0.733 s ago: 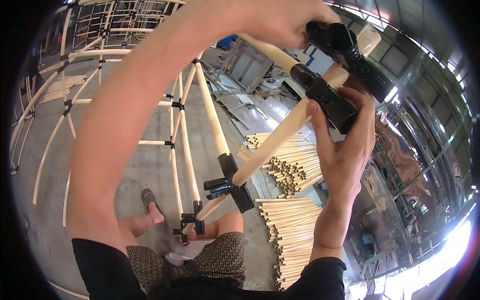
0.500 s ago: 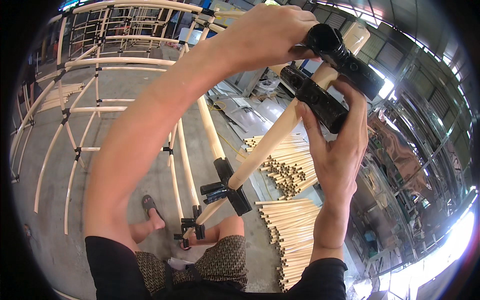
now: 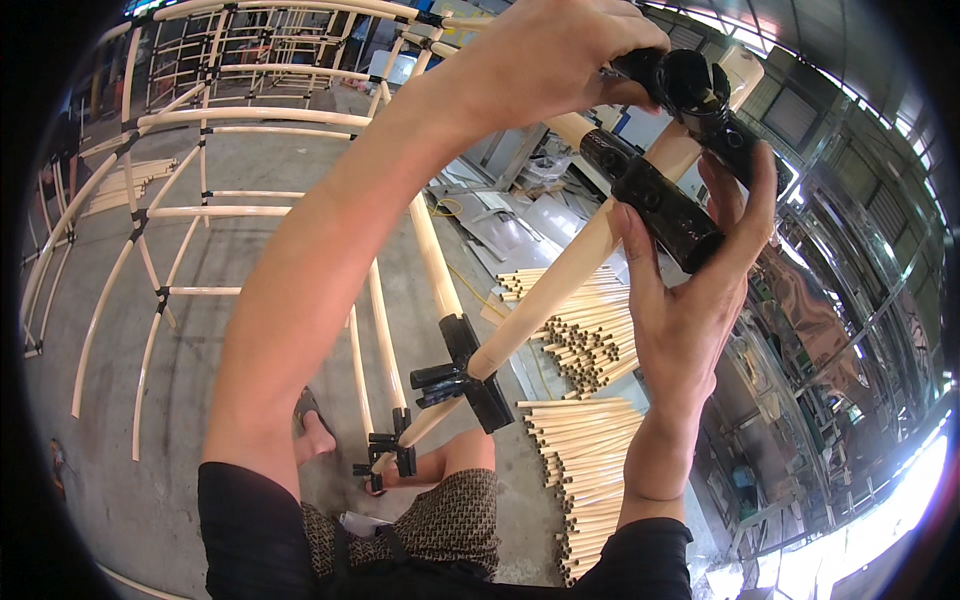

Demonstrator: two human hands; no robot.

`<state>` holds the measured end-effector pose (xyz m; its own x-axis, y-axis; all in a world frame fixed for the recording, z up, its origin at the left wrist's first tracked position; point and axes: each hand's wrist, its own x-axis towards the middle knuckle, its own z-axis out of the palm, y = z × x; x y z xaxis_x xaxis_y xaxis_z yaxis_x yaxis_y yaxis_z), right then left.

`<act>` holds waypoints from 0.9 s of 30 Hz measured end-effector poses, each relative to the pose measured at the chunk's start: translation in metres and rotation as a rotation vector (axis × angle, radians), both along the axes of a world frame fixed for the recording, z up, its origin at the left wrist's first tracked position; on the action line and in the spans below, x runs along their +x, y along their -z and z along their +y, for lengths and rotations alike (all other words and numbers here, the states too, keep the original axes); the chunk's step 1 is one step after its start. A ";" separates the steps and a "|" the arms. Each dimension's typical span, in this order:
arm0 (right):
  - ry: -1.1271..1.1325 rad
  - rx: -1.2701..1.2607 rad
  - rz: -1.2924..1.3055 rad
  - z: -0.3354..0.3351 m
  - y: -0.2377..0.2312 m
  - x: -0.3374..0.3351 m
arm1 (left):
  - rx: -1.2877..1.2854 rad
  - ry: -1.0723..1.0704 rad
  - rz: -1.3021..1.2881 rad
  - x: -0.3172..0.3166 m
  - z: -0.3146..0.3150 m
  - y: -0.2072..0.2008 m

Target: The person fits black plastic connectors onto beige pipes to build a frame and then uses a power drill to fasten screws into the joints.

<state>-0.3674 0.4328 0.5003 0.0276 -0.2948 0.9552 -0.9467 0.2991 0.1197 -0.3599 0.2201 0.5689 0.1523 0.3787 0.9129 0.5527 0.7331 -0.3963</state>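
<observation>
Two hands: raised at the upper end of a slanting pipe [image 3: 545,290]; left hand [image 3: 575,60] above, right hand [image 3: 692,315] lower and to the right.
Left fingers: bent narrow, holding one sleeve of the upper joint [image 3: 706,105].
Right fingers: parted round the lower joint [image 3: 665,208], thumb against it near the pipe, forefinger beside the upper joint; from where I stand I cannot tell how hard they press.
Pipe: passes behind both black joints, its pale tip showing beyond the upper joint; lower down it meets a black fitting [image 3: 465,375] near the knee.
Upper joint: appears gapped at one side; if its halves are badly seated, it could twist or slip along the pipe.
Gap between joints: a finger could be nipped there, should the upper joint slide down suddenly.
Lower joint: a sideways push from above could turn it, straining the side pipe [image 3: 570,128] that reaches it.
Knee: a swing of the pipe, caused by uneven force from the hands, could knock the leg beside the fitting.
Pipe stack [image 3: 585,480]: loose pipes could roll underfoot if stepped on.
Writing: none legible on joints or pipe; marks on the distant yellow panel [image 3: 466,22], if any, are too small to read.
</observation>
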 end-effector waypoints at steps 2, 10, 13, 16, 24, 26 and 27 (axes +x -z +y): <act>0.065 -0.011 -0.020 -0.001 0.002 0.001 | 0.002 -0.039 -0.033 0.001 0.000 0.000; 0.170 -0.033 0.081 -0.002 0.000 0.002 | 0.028 -0.004 0.015 -0.005 0.001 0.005; 0.098 -0.022 0.018 -0.002 0.000 -0.001 | 0.018 0.040 0.034 -0.015 -0.005 0.004; 0.008 -0.009 -0.082 0.002 0.000 -0.002 | 0.008 0.039 0.026 -0.017 -0.004 0.003; 0.305 -0.116 0.145 -0.011 0.003 0.002 | 0.066 0.001 -0.024 -0.011 -0.005 0.003; 0.272 -0.129 0.081 -0.015 0.004 0.003 | 0.074 -0.019 -0.020 -0.012 -0.006 0.003; 0.254 -0.148 0.042 -0.012 0.006 0.001 | 0.065 -0.032 -0.023 -0.013 -0.002 0.001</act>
